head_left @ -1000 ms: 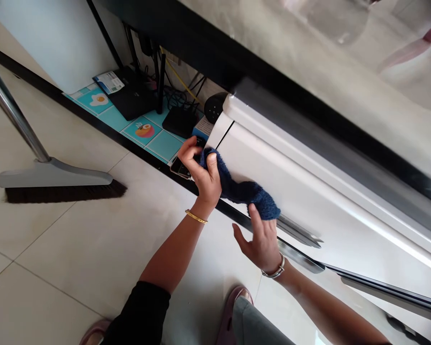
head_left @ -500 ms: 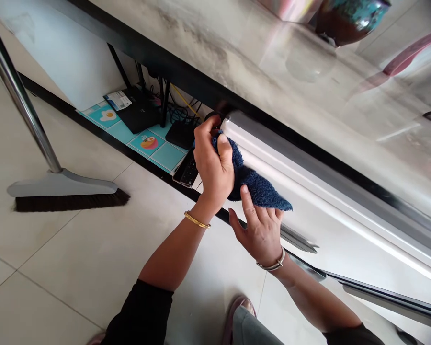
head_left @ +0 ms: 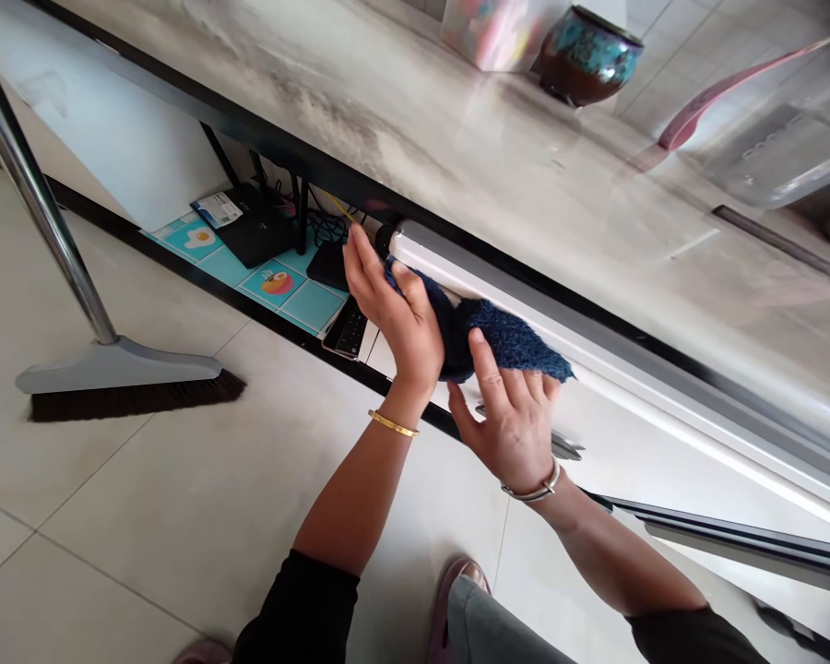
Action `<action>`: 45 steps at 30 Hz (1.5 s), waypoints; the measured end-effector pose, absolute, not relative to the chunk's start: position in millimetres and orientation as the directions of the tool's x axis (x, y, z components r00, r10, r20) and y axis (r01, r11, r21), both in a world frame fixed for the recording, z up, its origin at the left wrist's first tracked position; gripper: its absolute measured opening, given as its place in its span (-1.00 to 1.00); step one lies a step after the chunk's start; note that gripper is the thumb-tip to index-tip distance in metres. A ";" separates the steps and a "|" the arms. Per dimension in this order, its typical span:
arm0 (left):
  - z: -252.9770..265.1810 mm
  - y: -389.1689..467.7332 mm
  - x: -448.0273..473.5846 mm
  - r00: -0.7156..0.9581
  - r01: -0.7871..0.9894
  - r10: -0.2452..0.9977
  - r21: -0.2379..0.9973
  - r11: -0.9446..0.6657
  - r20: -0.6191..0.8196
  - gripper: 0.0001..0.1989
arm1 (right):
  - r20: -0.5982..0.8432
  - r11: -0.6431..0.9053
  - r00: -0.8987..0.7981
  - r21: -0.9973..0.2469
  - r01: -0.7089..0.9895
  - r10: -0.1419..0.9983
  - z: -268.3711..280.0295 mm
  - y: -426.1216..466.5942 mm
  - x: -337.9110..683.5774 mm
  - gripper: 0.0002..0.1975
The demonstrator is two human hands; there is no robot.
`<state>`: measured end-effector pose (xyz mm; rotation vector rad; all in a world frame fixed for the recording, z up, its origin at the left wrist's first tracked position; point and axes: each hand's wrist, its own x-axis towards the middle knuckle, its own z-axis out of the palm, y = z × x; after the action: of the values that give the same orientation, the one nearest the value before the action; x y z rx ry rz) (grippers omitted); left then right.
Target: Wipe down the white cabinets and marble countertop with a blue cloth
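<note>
A dark blue terry cloth (head_left: 518, 341) lies bunched against the pale edge (head_left: 449, 267) of a white unit beneath the countertop. My left hand (head_left: 401, 318), with a gold bracelet at the wrist, has its fingers stretched long, and the cloth is caught between thumb and fingers. My right hand (head_left: 515, 429), wearing a silver bracelet, is at the cloth's near side; its index finger lies over the cloth while the other fingertips go under its edge. Just left of my left hand is a black keyboard-like device (head_left: 348, 327) on the low shelf.
The countertop (head_left: 387, 120) overhangs, carrying a glazed pot (head_left: 590, 55), a pink-handled utensil (head_left: 692, 115) and a clear container (head_left: 781, 161). A black router (head_left: 259, 231) and cables sit on the shelf (head_left: 311, 304). A broom (head_left: 121, 364) stands on the tiled floor at left.
My left fingers have straightened from a curled grip. Both hands and the cloth have shifted slightly relative to the unit's edge. The view has moved, showing more of the countertop.
</note>
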<state>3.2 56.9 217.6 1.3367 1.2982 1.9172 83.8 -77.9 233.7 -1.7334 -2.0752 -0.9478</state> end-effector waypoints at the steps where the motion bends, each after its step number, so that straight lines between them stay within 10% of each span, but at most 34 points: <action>1: 217.5 49.7 8.2 -0.413 0.160 0.790 0.890 -0.428 0.454 -0.42 | 0.593 0.062 -0.257 0.329 0.942 0.763 234.4 -83.3 91.3 -0.22; 11: 214.0 16.3 22.6 -0.497 0.364 0.620 0.794 -0.486 0.607 -0.31 | 0.667 -0.031 -0.295 0.430 0.902 0.684 215.2 -139.6 159.2 -0.10; 19: 192.2 29.2 9.8 -0.388 0.265 0.388 0.505 -0.822 0.836 -0.97 | 0.621 -0.102 -0.235 0.457 0.883 0.748 199.2 -137.5 160.9 -0.40; 25: 162.7 13.0 1.6 -0.127 0.393 0.374 0.393 -0.832 0.919 -0.55 | 0.685 -0.227 -0.204 0.484 0.845 0.700 204.6 -129.7 153.2 -0.41; 45: 170.2 21.2 -33.3 0.257 0.554 0.424 0.227 -0.801 0.868 -0.54 | 0.661 -0.195 -0.176 0.448 0.873 0.729 209.1 -105.8 109.1 -0.27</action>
<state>-33.3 21.2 170.2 2.5856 1.0117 1.7180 109.1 -105.8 209.1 -1.9022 -1.8794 -1.3105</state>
